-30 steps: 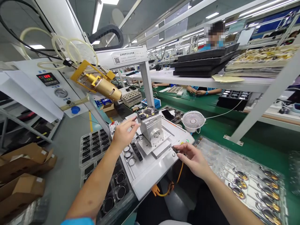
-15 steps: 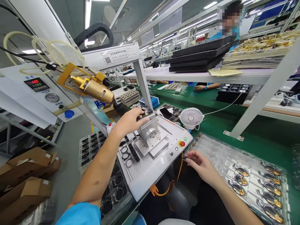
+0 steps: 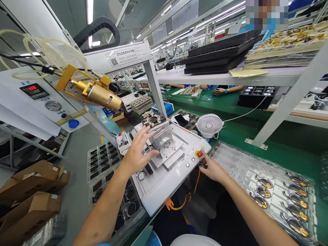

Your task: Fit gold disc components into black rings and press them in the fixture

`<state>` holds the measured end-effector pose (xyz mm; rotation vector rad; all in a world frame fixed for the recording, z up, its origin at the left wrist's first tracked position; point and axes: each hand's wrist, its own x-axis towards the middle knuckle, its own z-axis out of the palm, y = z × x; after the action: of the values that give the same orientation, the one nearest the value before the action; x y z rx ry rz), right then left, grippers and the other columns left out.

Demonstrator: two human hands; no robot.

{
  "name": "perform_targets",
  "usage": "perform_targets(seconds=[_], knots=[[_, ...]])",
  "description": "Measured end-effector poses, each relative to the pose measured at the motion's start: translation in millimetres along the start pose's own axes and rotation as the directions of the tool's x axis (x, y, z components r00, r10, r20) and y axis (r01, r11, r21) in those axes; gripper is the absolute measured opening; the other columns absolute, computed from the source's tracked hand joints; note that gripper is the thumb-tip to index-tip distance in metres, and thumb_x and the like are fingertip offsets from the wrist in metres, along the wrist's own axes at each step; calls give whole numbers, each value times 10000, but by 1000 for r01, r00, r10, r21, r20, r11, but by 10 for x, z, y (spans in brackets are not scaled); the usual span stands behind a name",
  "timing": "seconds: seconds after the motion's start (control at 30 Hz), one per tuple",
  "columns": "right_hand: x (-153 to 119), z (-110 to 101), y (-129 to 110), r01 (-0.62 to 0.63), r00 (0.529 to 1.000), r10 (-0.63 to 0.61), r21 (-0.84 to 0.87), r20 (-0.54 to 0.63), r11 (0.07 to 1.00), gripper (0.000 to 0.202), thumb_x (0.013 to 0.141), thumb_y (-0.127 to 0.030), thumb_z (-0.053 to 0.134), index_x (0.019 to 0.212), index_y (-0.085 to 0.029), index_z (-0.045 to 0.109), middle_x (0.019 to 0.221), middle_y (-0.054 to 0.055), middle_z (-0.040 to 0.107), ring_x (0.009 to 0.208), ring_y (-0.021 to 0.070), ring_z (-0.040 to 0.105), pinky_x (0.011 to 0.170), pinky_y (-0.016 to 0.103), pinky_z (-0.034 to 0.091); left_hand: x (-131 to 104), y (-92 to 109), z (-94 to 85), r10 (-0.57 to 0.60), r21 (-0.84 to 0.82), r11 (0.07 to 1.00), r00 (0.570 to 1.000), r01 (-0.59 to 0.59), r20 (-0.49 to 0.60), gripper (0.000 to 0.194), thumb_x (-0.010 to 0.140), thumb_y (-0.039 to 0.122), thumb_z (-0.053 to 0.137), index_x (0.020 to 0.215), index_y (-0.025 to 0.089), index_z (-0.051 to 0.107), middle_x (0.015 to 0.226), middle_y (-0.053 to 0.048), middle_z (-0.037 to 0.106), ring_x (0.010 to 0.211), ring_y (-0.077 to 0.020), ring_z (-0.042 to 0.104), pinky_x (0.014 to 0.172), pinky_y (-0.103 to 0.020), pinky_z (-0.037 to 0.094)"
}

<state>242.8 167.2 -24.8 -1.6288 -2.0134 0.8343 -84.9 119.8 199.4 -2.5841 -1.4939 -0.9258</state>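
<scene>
My left hand [image 3: 137, 154] is open, fingers spread, in front of and left of a metal fixture block [image 3: 164, 136]. It holds nothing. On top of the block a ring-shaped part [image 3: 153, 119] sits in a dark holder. My right hand [image 3: 214, 169] is at the right corner of the white machine base [image 3: 156, 191]. Its index finger is stretched out beside the red stop button [image 3: 199, 154], its tip at the green-ringed button [image 3: 203, 149]. The thumb and curled fingers close on a small dark piece [image 3: 203, 165], too small to identify.
A gold dispensing head [image 3: 104, 96] hangs at upper left. A white fan [image 3: 210, 125] stands behind the base. At right lies a clear tray [image 3: 238, 164] with several round parts; dark trays [image 3: 102, 160] are at left. Co-workers' hands [image 3: 219, 91] show across the green bench.
My left hand has come off the top of the fixture, back towards me, uncovering the ring-shaped part. My right hand has moved up to the buttons, its index finger now extended.
</scene>
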Motion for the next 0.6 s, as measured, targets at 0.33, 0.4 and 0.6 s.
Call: perform_targets(seconds=[0.33,0.4,0.6], knots=[[-119,-211,-6,-74,997,71,84,43,994,736,807,-231,653,1502,-134,430,943,66,695,765,224,644,772,357,500,-1420,459,1181,-375,-591,669,891,451,256,278,903,396,708,1145,261,740,1172,-108,762,1125,-276,718,1028,-436,568],[-345,-121,-83,-35,994,11,223,109,974,663,797,-289,712,1416,-149,520,978,72,708,771,219,649,768,363,526,-1604,555,1440,-446,-678,450,804,581,393,320,915,428,694,1172,241,726,1190,-122,756,1151,-282,709,1052,-442,548],[-1042,470,-474,214,960,-279,617,10,758,877,578,-550,961,1314,-238,602,1044,61,709,958,253,687,895,389,552,-1851,692,1901,-439,-847,-135,735,514,516,619,801,479,823,1323,212,624,1261,-182,719,1173,-324,695,1063,-507,514]])
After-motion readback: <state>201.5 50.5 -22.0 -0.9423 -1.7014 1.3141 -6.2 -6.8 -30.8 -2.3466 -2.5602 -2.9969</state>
